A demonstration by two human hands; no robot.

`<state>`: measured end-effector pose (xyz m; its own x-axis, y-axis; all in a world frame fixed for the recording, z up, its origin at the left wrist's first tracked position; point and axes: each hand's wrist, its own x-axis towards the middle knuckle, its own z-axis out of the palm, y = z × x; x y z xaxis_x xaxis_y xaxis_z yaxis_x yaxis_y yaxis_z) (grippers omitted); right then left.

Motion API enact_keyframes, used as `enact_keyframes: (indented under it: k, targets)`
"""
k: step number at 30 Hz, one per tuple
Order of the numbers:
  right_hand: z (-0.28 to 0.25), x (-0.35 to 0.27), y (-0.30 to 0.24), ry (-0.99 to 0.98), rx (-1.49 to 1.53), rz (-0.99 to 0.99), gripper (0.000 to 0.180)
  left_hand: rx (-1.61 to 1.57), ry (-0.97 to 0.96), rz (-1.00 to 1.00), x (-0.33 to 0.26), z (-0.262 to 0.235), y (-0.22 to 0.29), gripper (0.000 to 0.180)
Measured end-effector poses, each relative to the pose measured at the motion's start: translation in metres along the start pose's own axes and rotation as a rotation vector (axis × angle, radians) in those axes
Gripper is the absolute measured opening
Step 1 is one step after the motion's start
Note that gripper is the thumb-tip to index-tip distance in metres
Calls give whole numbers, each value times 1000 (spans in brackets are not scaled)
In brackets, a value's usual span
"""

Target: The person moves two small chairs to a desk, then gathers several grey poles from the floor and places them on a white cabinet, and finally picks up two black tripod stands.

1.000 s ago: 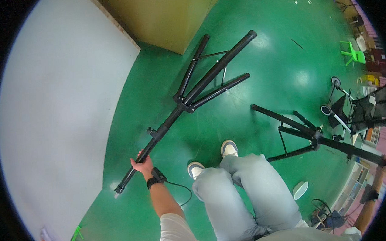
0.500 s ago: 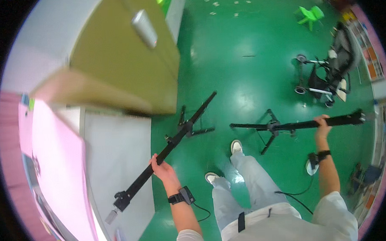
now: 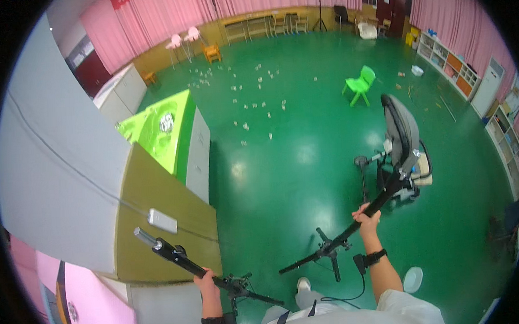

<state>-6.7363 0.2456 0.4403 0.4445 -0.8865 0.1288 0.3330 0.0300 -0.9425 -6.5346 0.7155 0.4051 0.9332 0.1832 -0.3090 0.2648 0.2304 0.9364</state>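
My left hand [image 3: 207,285] is wrapped round the pole of a black tripod stand [image 3: 184,260]. That stand tilts, its silver tip pointing up to the left beside the olive wall panel, with its legs spread to the lower right. Further right, my right hand [image 3: 368,220] grips the pole of a second black tripod stand [image 3: 382,198]. Its silver-tipped top leans to the upper right, in front of the stroller, and its spread legs lie over the green floor. Straps with small black devices circle both wrists.
A grey stroller [image 3: 400,128] stands right of centre, with a green child's chair [image 3: 361,85] beyond it. Small pale pieces are scattered over the floor [image 3: 306,177]. At left rise the olive panel [image 3: 159,245] and a lime-green sink unit [image 3: 180,107]. A white basin [image 3: 413,279] sits at lower right.
The view has swung up from the floor to the room. Both stands stay in my hands; the left one's top has turned from near left to far left, the right one's now points farther away.
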Motion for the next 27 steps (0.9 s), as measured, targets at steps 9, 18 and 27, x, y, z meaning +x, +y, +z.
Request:
enact_keyframes:
  k: [9,18,27]
  targets:
    - [25,224,-63,-161,132,-200,13,-81,-217,155,42,239,46,27]
    - [76,442,-45,-102,57,-318,16,-108,-568,269,192,510,65,32]
    - [115,670,-7,-66,52,-408,16,112,-753,377,292,844,82,27]
